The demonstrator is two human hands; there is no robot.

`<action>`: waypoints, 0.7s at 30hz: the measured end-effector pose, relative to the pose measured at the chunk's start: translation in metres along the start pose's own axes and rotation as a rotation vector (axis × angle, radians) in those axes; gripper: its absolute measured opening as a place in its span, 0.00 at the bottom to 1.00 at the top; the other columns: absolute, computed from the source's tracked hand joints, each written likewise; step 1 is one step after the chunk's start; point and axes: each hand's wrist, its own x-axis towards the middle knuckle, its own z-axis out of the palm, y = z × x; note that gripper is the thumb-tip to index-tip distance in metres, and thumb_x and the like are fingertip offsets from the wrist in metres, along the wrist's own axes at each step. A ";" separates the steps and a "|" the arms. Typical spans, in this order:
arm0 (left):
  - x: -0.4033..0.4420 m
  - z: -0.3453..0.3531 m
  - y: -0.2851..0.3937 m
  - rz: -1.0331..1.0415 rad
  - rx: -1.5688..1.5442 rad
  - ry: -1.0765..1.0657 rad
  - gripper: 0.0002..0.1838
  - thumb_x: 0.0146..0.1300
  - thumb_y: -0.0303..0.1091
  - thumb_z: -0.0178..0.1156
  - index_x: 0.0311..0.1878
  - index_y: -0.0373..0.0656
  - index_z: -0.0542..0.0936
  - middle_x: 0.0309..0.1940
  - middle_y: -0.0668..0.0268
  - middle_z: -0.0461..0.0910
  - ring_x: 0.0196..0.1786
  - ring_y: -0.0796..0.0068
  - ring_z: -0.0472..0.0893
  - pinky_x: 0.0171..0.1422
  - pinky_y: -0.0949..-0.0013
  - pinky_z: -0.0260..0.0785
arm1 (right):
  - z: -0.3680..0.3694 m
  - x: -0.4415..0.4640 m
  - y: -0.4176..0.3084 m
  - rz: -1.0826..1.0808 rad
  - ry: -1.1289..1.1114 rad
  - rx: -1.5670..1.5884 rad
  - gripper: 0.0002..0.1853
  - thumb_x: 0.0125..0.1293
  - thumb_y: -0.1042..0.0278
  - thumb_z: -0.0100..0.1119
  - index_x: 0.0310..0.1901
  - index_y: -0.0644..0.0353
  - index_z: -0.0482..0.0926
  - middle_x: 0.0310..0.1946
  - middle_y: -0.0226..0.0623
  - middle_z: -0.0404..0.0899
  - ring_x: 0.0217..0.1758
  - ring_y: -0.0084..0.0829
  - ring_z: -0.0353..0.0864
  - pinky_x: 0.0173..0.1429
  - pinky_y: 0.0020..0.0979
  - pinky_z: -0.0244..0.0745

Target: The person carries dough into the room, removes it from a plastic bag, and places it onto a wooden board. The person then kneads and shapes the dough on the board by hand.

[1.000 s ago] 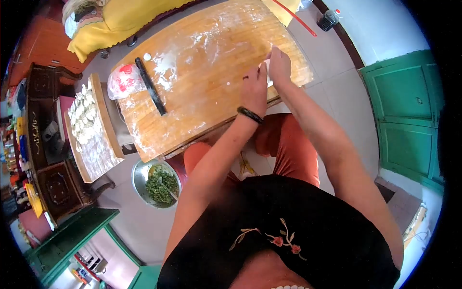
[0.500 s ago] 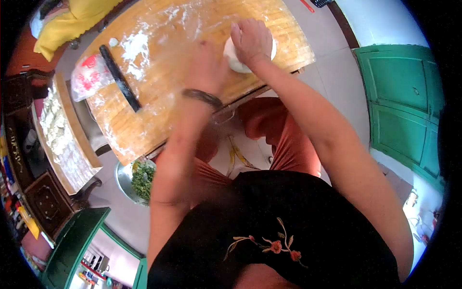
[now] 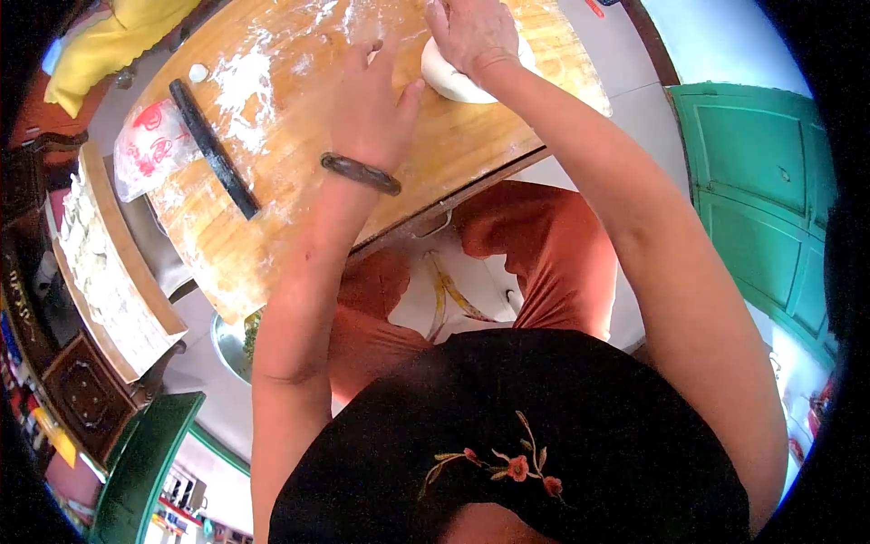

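Note:
A round of white dough [image 3: 444,80] lies on the floured wooden board [image 3: 299,181], towards its right side. My right hand [image 3: 478,41] presses on top of the dough, fingers bent over it; the fingertips are partly hidden. My left hand [image 3: 370,113], with a dark bracelet at the wrist, hovers over the board left of the dough. It is slightly blurred, holds nothing, and its thumb stands apart from the fingers. A dark rolling pin [image 3: 213,150] rests on the left of the board, beside a clear plastic bag with red print [image 3: 149,150]. A small dough ball [image 3: 198,72] is near them.
Left of the board stands a wooden tray [image 3: 136,263] holding several pale floured pieces. A metal bowl [image 3: 219,340] with chopped greens sits below the board's near corner. Yellow cloth [image 3: 118,45] is at upper left; a green cabinet [image 3: 761,181] stands at right.
My left hand has drawn away leftward from the dough, its fingers now clearer. My right hand stays on the dough. The view has shifted, and my left forearm now covers more of the bowl.

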 end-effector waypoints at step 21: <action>-0.070 0.013 0.041 -0.254 -0.399 0.092 0.23 0.58 0.27 0.58 0.57 0.33 0.70 0.55 0.49 0.68 0.55 0.53 0.72 0.57 0.60 0.68 | -0.002 0.053 0.080 0.038 -0.066 0.531 0.27 0.70 0.46 0.36 0.49 0.62 0.77 0.47 0.43 0.78 0.53 0.40 0.73 0.59 0.42 0.63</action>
